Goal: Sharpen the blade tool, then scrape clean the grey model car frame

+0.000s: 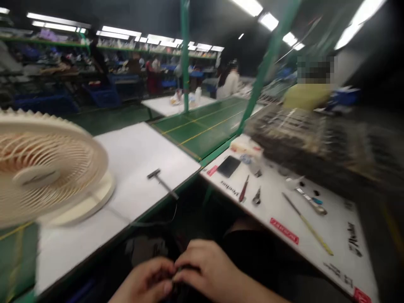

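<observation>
Head view: the left hand (142, 280) and right hand (205, 267) are curled shut, both pinching a small dark thing (175, 280), too dim to see well, low down beside a white counter (331, 235).

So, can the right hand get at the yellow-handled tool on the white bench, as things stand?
Probably yes: the right hand is just below the bench edge, and nothing seems to stand between it and the yellow-handled tool.
</observation>
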